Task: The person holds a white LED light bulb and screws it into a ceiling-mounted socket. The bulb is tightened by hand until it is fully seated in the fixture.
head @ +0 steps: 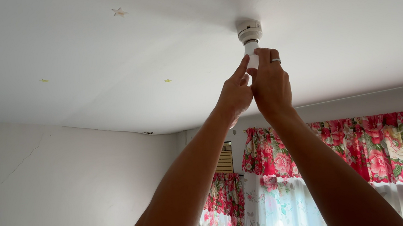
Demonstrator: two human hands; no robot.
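Note:
A white light bulb (251, 49) sits in a white ceiling socket (249, 30) on the white ceiling. Both my arms reach up to it. My right hand (270, 82), with a ring on one finger, is wrapped around the bulb's lower part, which it hides. My left hand (235, 93) presses against the bulb from the left, its index finger stretched up along the bulb's side.
White ceiling (92, 49) with small star stickers (118, 12). A cracked white wall (36, 200) is at left. Red floral curtains (382, 148) hang over a bright window at lower right, with a vent grille (224, 159) beside them.

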